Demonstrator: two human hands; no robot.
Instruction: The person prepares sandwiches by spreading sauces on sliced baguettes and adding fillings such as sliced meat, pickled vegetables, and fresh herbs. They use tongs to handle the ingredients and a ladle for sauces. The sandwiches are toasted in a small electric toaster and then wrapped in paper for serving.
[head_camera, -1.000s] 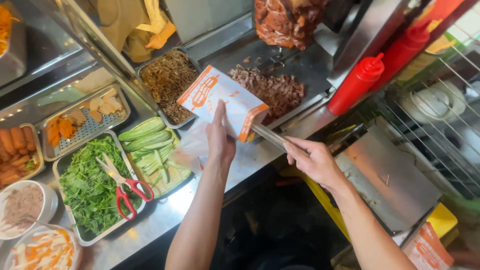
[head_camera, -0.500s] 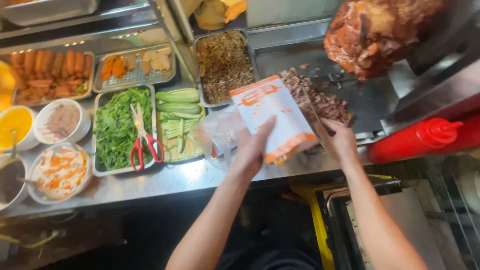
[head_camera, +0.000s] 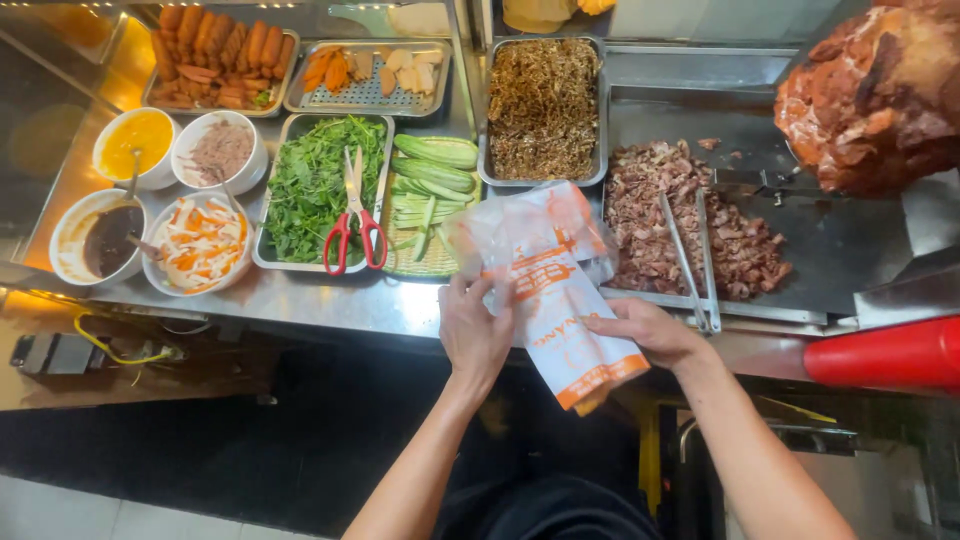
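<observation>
The left hand (head_camera: 472, 330) and the right hand (head_camera: 648, 330) both grip a white and orange paper bag (head_camera: 562, 318) with a sandwich inside. It is held just over the front edge of the steel counter (head_camera: 330, 300). A thin clear plastic bag (head_camera: 500, 235) sits around its top end. This looks like the wrapping step. Next, the bag likely needs pulling over snugly. 2 metal tongs (head_camera: 688, 262) lie on the chopped meat (head_camera: 672, 215). Red scissors (head_camera: 354, 222) rest on the tray of greens (head_camera: 312, 185).
</observation>
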